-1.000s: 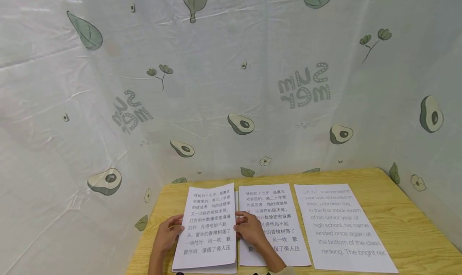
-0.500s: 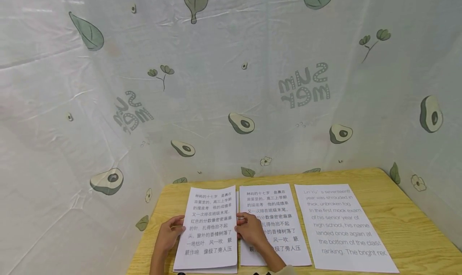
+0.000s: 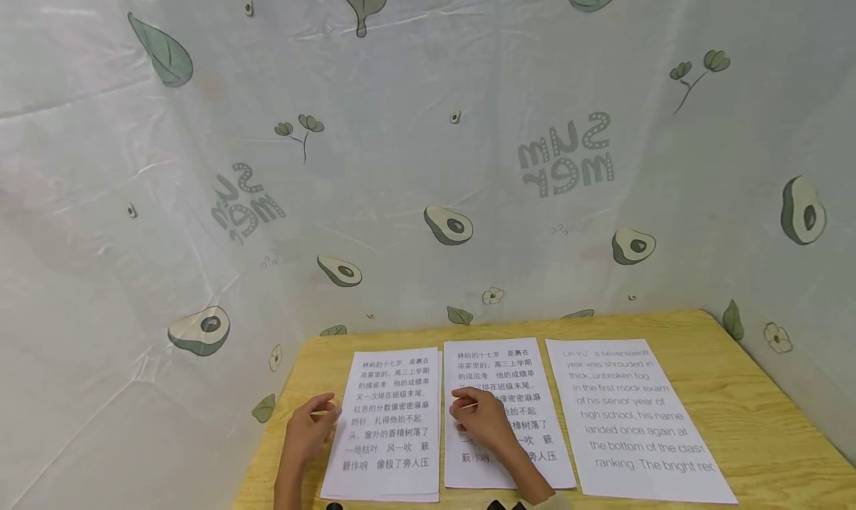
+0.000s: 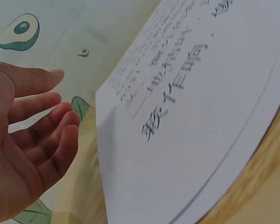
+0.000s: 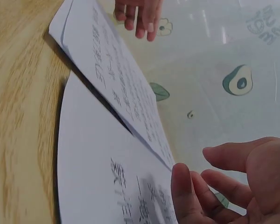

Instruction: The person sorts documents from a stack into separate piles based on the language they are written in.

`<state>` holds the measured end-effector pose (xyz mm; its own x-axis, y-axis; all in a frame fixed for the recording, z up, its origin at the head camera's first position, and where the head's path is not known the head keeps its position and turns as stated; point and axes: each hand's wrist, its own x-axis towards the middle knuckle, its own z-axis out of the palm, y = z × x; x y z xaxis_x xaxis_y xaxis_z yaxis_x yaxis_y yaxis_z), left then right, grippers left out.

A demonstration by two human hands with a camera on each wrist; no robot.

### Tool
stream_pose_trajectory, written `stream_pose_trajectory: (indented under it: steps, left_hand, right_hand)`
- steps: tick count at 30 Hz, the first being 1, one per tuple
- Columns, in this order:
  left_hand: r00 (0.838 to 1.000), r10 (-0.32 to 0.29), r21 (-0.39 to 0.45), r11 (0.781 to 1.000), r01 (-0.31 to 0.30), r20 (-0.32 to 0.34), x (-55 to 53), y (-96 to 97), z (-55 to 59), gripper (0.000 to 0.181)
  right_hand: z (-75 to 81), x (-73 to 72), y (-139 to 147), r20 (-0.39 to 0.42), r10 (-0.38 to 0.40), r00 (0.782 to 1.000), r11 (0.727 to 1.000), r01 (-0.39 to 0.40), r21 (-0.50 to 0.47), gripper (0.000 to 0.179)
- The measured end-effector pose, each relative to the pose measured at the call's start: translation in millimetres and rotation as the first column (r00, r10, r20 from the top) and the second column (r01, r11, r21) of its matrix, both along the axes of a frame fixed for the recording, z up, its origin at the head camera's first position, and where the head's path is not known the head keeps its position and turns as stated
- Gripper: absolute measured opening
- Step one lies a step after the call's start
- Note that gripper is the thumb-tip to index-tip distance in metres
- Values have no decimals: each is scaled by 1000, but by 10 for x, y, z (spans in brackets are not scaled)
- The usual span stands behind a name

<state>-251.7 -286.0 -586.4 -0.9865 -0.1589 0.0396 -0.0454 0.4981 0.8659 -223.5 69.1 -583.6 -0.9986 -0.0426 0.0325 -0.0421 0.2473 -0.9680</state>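
Note:
The left stack of printed paper (image 3: 384, 424) lies flat on the table, Chinese text facing up, with its sheets slightly offset at the edges. Beside its left edge hovers my left hand (image 3: 310, 426), fingers loosely curved and holding nothing; the left wrist view shows a gap between those fingers and the paper (image 4: 144, 154). My right hand (image 3: 483, 418) is over the middle sheet of Chinese text (image 3: 495, 361), covering some of its lines. In the right wrist view its fingers are relaxed, thumb apart from them, with nothing between.
A sheet with large English text (image 3: 635, 421) lies to the right of the middle one. All the paper rests on a wood-grain table (image 3: 749, 421). A pale curtain (image 3: 401, 160) printed with avocados and leaves hangs behind and at both sides.
Both hands have let go of the left stack's top sheet and moved apart, the right hand shifting right over the middle sheet. The raised top sheet has settled flat.

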Motion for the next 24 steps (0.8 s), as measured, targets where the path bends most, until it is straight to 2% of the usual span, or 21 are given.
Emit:
stream_pose_trajectory:
  steps: [6, 12, 24]
  left_hand:
    - [1000, 1, 5, 1000, -1, -19, 17, 164, 71, 44]
    - [999, -26, 44, 999, 28, -41, 29, 466, 116, 44]
    - [989, -137, 56, 989, 140, -50, -12, 1006, 59, 42]
  right_hand:
    - [-3, 19, 148, 43, -25, 999, 1000, 25, 9, 40]
    - [27, 45, 306, 74, -45, 996, 999, 45, 0, 41]
    - [70, 91, 763, 94, -143, 985, 990, 142, 25, 40]
